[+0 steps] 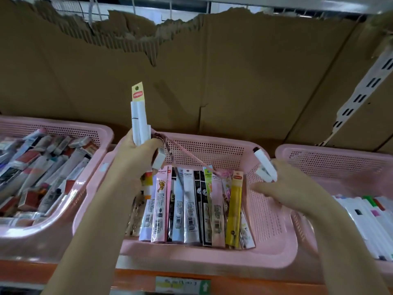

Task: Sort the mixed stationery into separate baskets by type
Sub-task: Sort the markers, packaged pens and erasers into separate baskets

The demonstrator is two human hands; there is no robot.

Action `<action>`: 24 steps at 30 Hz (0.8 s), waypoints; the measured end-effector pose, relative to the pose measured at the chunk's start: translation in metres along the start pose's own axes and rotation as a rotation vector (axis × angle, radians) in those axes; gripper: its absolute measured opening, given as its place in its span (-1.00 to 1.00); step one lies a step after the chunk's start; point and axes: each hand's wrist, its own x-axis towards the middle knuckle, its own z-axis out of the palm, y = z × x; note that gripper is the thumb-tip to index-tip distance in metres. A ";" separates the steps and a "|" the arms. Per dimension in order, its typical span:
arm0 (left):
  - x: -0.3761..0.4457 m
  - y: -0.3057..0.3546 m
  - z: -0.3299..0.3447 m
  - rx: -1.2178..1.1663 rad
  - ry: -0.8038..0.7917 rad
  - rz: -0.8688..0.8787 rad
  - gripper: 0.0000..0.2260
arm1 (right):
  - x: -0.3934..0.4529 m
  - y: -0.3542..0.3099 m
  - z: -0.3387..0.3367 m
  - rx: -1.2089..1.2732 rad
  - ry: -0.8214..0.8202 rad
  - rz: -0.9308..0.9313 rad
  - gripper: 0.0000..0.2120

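Two bare, sleeveless forearms.

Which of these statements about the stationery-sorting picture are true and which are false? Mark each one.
1. The left hand holds white pens with a yellow header card upright. True.
2. The right hand is empty. False: its grip is on a white marker.
3. Three pink baskets are in view. True.
4. The middle basket holds loose erasers. False: it holds packaged pens in a row.
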 end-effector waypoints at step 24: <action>-0.017 0.018 0.017 0.057 -0.425 0.013 -0.83 | 0.027 -0.062 0.020 0.473 -0.331 -0.273 -0.75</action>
